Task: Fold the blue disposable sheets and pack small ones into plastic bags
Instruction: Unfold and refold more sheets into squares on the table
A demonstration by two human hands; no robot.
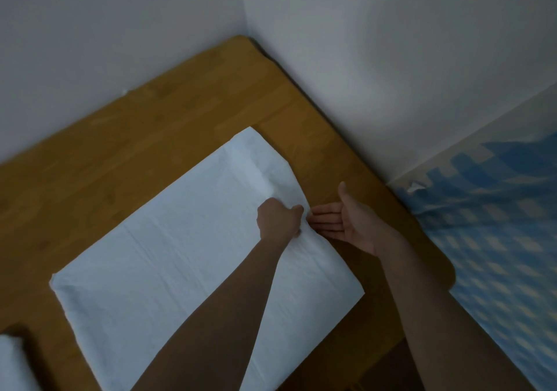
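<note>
A: Item one, blue sheet [168, 258]?
B: Spread flat on the wooden table [126, 137], centre to lower left of frame; right edge lifted slightly.

A: Left hand [278, 220]?
B: Centre frame, forearm lying across the sheet, fingers curled, pinching that right edge.

A: Right hand [343, 220]?
B: Just right of it, palm up, fingers straight, tips at the sheet's edge, holding nothing.

A: Handling note?
B: Likely best to slide the flat hand under, carry the edge over evenly, match corners before creasing.

A: Other?
B: Folded pale bundle [12, 363], lower left corner.

Dim, flat light; soft overall; right edge smeared; wide-angle bending at edges.
</note>
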